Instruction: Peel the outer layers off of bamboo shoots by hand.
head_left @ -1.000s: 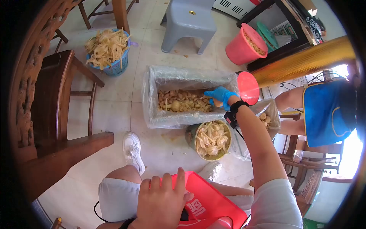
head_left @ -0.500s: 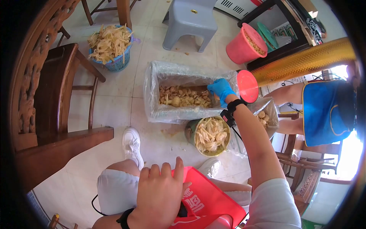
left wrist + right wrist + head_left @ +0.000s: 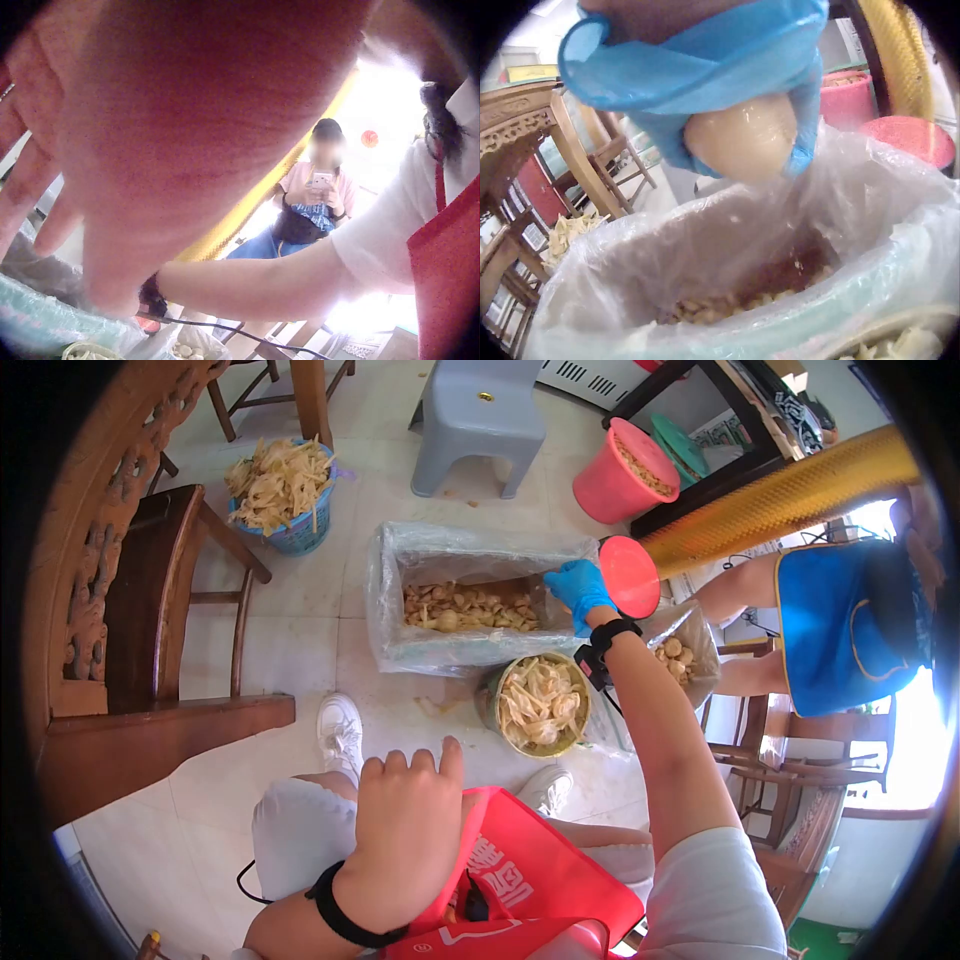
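In a blue glove, my right hand (image 3: 580,592) is over the right end of the plastic-lined box (image 3: 385,610). The right wrist view shows the gloved hand (image 3: 705,82) gripping a smooth, pale, rounded piece (image 3: 742,139) above the box's plastic liner (image 3: 645,240). Pale chunks (image 3: 470,607) cover part of the box's bottom. My bare left hand (image 3: 408,820) is raised over my lap beside a red apron (image 3: 520,860), holding nothing; its palm (image 3: 187,127) fills much of the left wrist view, fingers extended.
A bucket of peelings (image 3: 540,703) stands just below the box, and a bag of round pieces (image 3: 675,658) to its right. Around them are a blue basket (image 3: 300,535), grey stool (image 3: 480,420), pink buckets (image 3: 610,485), a wooden chair (image 3: 150,600) and another person (image 3: 840,620).
My right hand has drawn up from low over the chunks to above the box's right end. My left hand stays raised over my lap. The head view has shifted slightly.
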The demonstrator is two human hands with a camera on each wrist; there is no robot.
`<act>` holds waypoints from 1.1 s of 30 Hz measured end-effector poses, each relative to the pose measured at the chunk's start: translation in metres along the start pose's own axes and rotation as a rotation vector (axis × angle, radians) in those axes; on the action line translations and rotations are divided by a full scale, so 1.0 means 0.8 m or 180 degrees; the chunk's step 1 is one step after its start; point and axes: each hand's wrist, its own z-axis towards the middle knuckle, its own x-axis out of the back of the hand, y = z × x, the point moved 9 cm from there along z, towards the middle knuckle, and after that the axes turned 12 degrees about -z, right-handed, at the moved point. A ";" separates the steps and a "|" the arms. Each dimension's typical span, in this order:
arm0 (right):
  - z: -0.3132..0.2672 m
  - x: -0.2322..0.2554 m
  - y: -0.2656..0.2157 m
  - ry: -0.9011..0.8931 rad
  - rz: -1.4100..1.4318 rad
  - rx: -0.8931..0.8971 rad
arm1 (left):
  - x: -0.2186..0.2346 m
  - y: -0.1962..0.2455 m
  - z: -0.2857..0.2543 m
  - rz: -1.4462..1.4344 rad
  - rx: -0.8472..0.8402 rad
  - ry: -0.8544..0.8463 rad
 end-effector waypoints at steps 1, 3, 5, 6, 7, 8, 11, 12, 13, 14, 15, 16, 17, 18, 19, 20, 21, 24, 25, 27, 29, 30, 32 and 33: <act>-0.004 0.006 0.002 0.0035 0.0079 0.0042 | -0.003 0.001 0.001 0.0067 0.0000 0.0011; -0.014 0.011 0.010 0.0008 0.0365 -0.0110 | -0.008 0.003 0.003 0.0148 -0.0031 0.0035; -0.019 0.013 0.027 -0.0010 0.0662 -0.0250 | -0.013 0.002 0.005 0.0104 -0.0011 0.0048; -0.009 0.004 0.028 0.0099 0.0195 0.0176 | -0.015 0.003 0.005 0.0132 -0.0032 0.0062; -0.014 0.010 0.013 0.0220 -0.0269 0.0601 | -0.015 0.002 0.006 0.0182 -0.0021 0.0164; -0.016 0.015 0.014 0.0265 -0.0232 0.0594 | -0.013 0.001 0.007 0.0241 -0.0015 0.0263; -0.051 0.033 0.037 0.0232 0.1593 -0.0505 | -0.011 0.004 0.010 0.0327 0.0012 0.0412; -0.065 0.031 0.038 0.0165 0.2636 -0.0415 | -0.014 0.007 0.011 0.0387 -0.0034 0.0405; -0.080 0.030 0.038 0.0108 0.3683 -0.0299 | -0.013 0.011 0.012 0.0209 -0.0106 0.0501; -0.096 0.039 0.039 0.0292 0.3946 -0.0058 | -0.011 0.016 0.013 0.0035 -0.0184 0.0592; -0.123 0.051 0.040 0.0359 0.4036 -0.0067 | -0.011 0.021 0.013 0.0128 -0.0242 0.0577; -0.159 0.078 0.033 0.0451 0.3691 0.0027 | -0.005 0.032 0.013 0.0050 -0.0408 0.0691; -0.188 0.096 0.029 0.0552 0.3341 0.0111 | 0.002 0.044 0.013 -0.0033 -0.0587 0.0802; -0.209 0.107 0.032 0.0827 0.3389 0.0266 | 0.005 0.055 0.017 0.0057 -0.0664 0.0789; -0.227 0.112 0.037 0.0911 0.3448 0.0244 | 0.012 0.070 0.019 -0.0229 -0.0829 0.0907; -0.251 0.133 0.036 0.1371 0.2937 0.0561 | 0.016 0.085 0.023 -0.0545 -0.0986 0.1018; -0.277 0.151 0.032 0.1799 0.2384 0.0861 | 0.014 0.097 0.032 -0.0521 -0.1043 0.1004; -0.302 0.130 0.041 0.1213 0.2945 0.0461 | 0.005 0.136 0.059 -0.0712 -0.1875 0.1323; -0.309 0.130 0.039 0.1261 0.2989 0.0484 | -0.011 0.130 0.078 -0.1064 -0.1945 0.1216; -0.314 0.122 0.033 0.1042 0.3159 0.0588 | -0.054 0.107 0.118 -0.1948 -0.1434 0.0736; -0.320 0.134 0.026 0.1211 0.3040 0.0724 | -0.076 0.108 0.137 -0.2410 -0.1390 0.0420; -0.322 0.137 0.026 0.1077 0.3369 0.0557 | -0.090 0.109 0.146 -0.2918 -0.1268 0.0098; -0.319 0.131 0.034 0.0708 0.3949 0.0299 | -0.099 0.112 0.154 -0.3124 -0.1160 -0.0066; -0.318 0.138 0.038 0.0720 0.3930 0.0294 | -0.100 0.115 0.160 -0.3308 -0.1085 -0.0180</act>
